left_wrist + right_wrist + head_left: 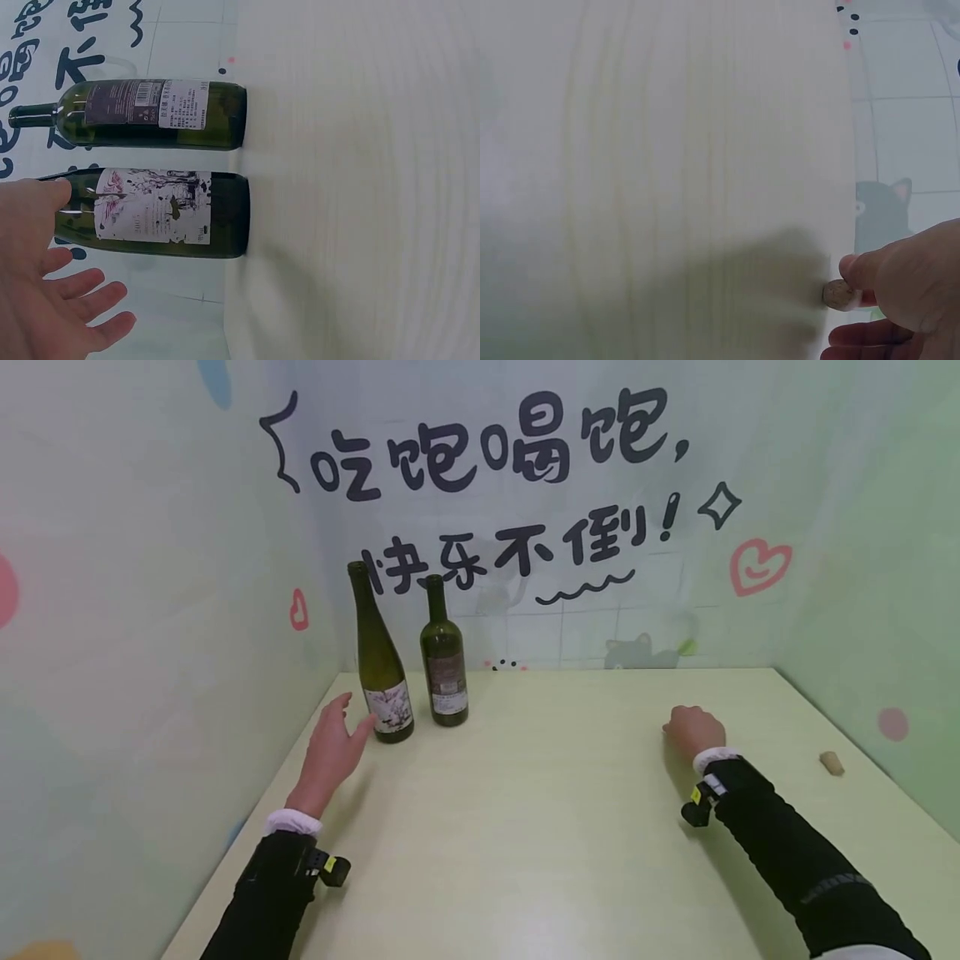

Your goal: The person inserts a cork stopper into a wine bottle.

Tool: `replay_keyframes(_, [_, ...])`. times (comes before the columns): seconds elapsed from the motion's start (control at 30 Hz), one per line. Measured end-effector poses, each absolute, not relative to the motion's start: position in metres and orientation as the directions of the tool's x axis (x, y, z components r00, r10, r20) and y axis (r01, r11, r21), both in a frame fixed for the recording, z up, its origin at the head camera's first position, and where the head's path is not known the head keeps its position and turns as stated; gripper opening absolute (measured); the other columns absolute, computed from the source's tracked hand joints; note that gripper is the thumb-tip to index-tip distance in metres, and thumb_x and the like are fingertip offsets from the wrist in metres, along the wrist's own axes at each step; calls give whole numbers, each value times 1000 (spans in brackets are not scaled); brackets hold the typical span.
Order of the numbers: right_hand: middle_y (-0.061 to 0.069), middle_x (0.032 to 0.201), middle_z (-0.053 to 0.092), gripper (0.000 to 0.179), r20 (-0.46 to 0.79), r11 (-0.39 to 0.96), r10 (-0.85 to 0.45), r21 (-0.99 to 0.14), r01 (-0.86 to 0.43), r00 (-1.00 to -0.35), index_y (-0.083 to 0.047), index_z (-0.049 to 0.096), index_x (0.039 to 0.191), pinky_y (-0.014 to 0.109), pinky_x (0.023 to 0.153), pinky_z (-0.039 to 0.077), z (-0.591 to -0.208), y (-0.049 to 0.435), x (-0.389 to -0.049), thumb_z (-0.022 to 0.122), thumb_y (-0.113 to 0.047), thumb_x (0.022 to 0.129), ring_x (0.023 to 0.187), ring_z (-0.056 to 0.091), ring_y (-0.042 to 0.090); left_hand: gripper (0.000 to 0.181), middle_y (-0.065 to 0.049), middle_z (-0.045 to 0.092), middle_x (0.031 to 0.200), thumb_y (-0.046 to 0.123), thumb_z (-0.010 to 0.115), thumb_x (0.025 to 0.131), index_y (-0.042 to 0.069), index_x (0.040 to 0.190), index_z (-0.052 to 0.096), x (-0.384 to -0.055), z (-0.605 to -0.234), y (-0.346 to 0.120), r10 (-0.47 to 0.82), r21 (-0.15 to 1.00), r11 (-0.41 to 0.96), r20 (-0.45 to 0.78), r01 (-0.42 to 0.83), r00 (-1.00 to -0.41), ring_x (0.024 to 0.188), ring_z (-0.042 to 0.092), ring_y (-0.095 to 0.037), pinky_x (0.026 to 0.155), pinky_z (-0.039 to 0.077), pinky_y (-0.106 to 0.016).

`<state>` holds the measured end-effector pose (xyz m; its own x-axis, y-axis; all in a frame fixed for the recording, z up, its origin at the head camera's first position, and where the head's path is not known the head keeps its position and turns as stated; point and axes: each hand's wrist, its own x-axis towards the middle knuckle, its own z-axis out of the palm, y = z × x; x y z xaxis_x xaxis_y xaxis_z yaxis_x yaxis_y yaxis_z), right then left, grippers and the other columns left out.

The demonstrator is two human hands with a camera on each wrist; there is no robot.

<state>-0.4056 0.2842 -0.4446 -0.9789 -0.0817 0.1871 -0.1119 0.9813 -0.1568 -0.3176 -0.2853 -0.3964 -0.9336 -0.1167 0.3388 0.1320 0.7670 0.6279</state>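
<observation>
Two green glass wine bottles stand upright at the back left of the table. The taller, slender bottle has a pale picture label; the shorter bottle beside it carries a dark label with a white strip. My left hand is by the taller bottle, its fingers spread and the thumb overlapping the bottle in the left wrist view. At the right, my right hand pinches a small cork between thumb and finger, low over the table; in the head view the hand hides this cork.
Another cork lies on the pale wooden table near its right edge, beyond the right forearm. Printed wall panels close in the table at the left, back and right. Both bottles stand close to the back wall.
</observation>
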Motion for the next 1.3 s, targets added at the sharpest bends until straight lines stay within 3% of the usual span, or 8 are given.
replay_keyframes(0.27, [17,62,56,17,299,986,-126,-69,-153,-946,3,56,73,48,42,43,-451,285,-407,50,3,89,52,56,34,75,-19,36,146,52,44,96,3,151,28,-330,-389,-284,-170,680,714,401,168,-900,131,38,-37,99,35,-54])
replay_keyframes(0.4, [17,62,54,12,329,985,-133,-65,-163,-935,5,53,77,47,42,42,-454,283,-404,51,3,89,53,55,35,76,-19,38,145,54,44,96,3,150,30,-333,-389,-286,-183,686,702,431,189,-884,129,40,-36,99,36,-52])
replay_keyframes(0.63, [12,63,52,14,345,975,-105,-149,-165,-933,2,48,83,42,41,39,-452,279,-401,59,-6,84,50,51,29,71,-19,42,141,52,42,97,2,147,34,-339,-385,-289,-214,687,699,466,199,-858,127,43,-36,99,36,-51])
replay_keyframes(0.9, [7,66,56,15,347,943,-116,-257,-213,-931,-1,51,90,37,42,38,-440,260,-385,59,-12,82,52,49,22,68,-19,44,140,49,44,98,1,145,36,-349,-372,-288,-222,677,700,509,227,-832,126,44,-35,100,35,-50])
replay_keyframes(1.3, [6,81,63,22,253,867,-105,-450,-213,-962,-3,55,98,33,46,39,-412,228,-361,57,-19,83,57,52,18,80,-15,39,144,55,50,92,7,150,26,-369,-338,-267,-264,762,585,503,279,-823,130,40,-31,102,36,-48])
